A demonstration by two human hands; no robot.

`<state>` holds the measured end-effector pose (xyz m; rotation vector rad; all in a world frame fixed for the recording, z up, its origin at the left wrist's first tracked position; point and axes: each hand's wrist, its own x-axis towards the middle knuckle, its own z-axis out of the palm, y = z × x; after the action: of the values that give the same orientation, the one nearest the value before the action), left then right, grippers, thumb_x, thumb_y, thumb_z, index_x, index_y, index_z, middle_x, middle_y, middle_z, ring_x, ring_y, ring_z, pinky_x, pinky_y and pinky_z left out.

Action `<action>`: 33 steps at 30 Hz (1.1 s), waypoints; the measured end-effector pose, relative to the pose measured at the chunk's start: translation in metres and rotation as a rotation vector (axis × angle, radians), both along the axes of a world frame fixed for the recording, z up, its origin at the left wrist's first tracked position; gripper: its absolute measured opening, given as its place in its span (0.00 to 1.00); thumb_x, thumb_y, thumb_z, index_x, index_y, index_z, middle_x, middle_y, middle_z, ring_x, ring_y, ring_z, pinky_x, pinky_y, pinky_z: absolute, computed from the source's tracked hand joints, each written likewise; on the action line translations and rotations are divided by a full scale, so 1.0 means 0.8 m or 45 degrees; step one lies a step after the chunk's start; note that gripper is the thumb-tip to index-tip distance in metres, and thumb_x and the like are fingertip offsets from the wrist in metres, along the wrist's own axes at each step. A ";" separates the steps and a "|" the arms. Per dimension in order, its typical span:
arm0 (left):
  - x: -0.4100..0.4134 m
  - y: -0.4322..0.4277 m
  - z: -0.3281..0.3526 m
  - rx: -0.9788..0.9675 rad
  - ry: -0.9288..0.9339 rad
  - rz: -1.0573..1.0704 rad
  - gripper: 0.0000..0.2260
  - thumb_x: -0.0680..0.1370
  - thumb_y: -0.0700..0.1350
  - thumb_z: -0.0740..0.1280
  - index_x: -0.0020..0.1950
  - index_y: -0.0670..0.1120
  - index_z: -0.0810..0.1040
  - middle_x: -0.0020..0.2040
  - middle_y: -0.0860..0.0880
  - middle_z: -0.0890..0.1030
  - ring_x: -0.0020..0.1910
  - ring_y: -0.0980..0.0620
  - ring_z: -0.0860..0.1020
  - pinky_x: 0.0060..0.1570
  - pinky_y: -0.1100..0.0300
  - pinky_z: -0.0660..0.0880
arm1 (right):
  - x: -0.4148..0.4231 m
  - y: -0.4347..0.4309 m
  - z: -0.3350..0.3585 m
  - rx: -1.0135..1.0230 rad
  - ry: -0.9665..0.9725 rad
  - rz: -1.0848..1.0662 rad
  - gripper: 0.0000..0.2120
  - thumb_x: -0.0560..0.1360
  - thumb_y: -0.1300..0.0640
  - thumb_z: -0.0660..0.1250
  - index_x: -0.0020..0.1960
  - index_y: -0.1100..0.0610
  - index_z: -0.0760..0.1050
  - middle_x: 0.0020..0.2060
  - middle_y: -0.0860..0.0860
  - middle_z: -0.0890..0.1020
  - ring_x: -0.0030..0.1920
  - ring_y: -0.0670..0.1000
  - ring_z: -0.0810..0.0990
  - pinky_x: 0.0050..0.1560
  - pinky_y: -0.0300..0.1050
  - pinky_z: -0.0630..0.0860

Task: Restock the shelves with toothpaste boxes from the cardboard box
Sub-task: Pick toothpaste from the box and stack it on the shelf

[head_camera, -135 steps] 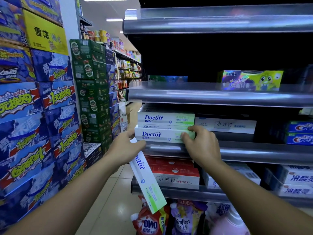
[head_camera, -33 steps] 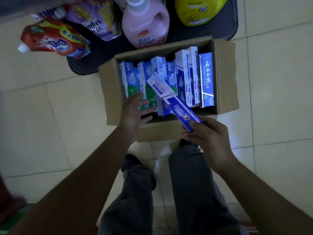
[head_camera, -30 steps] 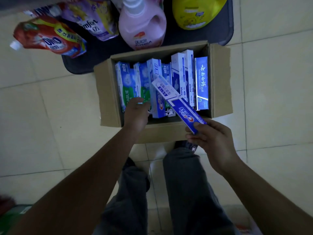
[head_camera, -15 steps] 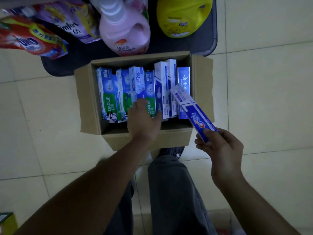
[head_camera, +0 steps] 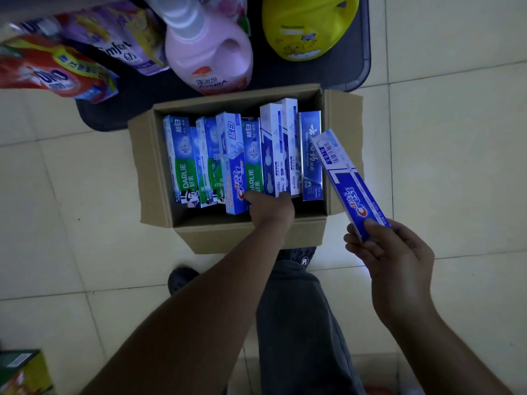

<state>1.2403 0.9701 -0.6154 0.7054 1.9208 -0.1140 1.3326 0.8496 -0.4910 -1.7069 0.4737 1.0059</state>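
From the head camera you are looking straight down at the cardboard box (head_camera: 155, 178), which sits open on the tiled floor (head_camera: 71, 209) just ahead of your shoes. Toothpaste boxes (head_camera: 281, 149) stand on end in a row inside it, packed side by side: green-and-white Darlie cartons towards the left, blue and white ones towards the right.

Your left hand (head_camera: 271, 209) reaches into the box at the near ends of the row. It sits between a light-blue Crest box (head_camera: 233, 163) and the white-and-blue cartons, over the near end of a Darlie box (head_camera: 253, 163). The back of the hand hides its fingers. You cannot tell whether they pinch a carton or only rest on it.

Your right hand (head_camera: 396, 260) is outside the box, off its right-hand flap. Its fingers (head_camera: 360, 248) and thumb pinch the near end of a blue Crest box (head_camera: 346, 181). That carton is lifted clear of the row and slants away from you. Its far end lies over the box's right wall.

Beyond the box, a dark base shelf (head_camera: 355, 58) carries a pink bottle (head_camera: 211, 55), a yellow jug (head_camera: 308, 27), a purple Comfort pouch (head_camera: 122, 47) and a red OMO pouch (head_camera: 51, 72). A grey trouser leg (head_camera: 296, 323) fills the lower middle. A green-and-yellow carton (head_camera: 22, 372) shows in the bottom left corner.
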 end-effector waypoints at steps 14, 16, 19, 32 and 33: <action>0.029 0.003 -0.008 0.056 -0.104 0.400 0.26 0.76 0.45 0.76 0.65 0.49 0.64 0.65 0.44 0.77 0.55 0.47 0.78 0.58 0.53 0.76 | 0.001 0.002 -0.001 0.037 -0.008 0.084 0.12 0.71 0.52 0.72 0.54 0.50 0.81 0.53 0.55 0.86 0.50 0.60 0.87 0.41 0.44 0.85; 0.035 0.000 -0.009 0.088 -0.116 0.406 0.29 0.74 0.45 0.78 0.66 0.50 0.63 0.65 0.45 0.77 0.55 0.47 0.79 0.58 0.52 0.78 | 0.005 0.001 0.003 0.026 -0.032 0.103 0.12 0.71 0.51 0.72 0.54 0.49 0.81 0.53 0.55 0.85 0.50 0.60 0.87 0.42 0.44 0.85; 0.032 -0.004 -0.009 0.074 -0.076 0.272 0.29 0.74 0.50 0.78 0.71 0.47 0.71 0.68 0.44 0.76 0.61 0.43 0.80 0.57 0.51 0.79 | 0.013 -0.001 0.010 0.013 -0.059 0.116 0.15 0.70 0.50 0.73 0.56 0.51 0.81 0.54 0.56 0.85 0.51 0.60 0.87 0.42 0.44 0.85; -0.155 0.054 0.173 0.977 -0.190 -0.259 0.13 0.75 0.49 0.77 0.56 0.46 0.81 0.47 0.56 0.83 0.44 0.69 0.80 0.42 0.77 0.72 | 0.035 0.016 0.094 0.163 -0.161 0.162 0.05 0.78 0.58 0.69 0.53 0.55 0.82 0.53 0.56 0.85 0.51 0.60 0.86 0.47 0.47 0.85; -0.166 0.060 0.188 1.000 -0.243 -0.224 0.13 0.75 0.48 0.77 0.56 0.47 0.81 0.48 0.55 0.84 0.46 0.67 0.81 0.44 0.74 0.74 | 0.034 0.018 0.105 0.186 -0.161 0.186 0.05 0.78 0.59 0.69 0.52 0.55 0.83 0.52 0.56 0.86 0.49 0.60 0.86 0.47 0.47 0.85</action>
<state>1.1071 1.0177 -0.4652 1.3457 1.6896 0.6101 1.3596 0.8640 -0.4069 -1.6788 0.1912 1.0040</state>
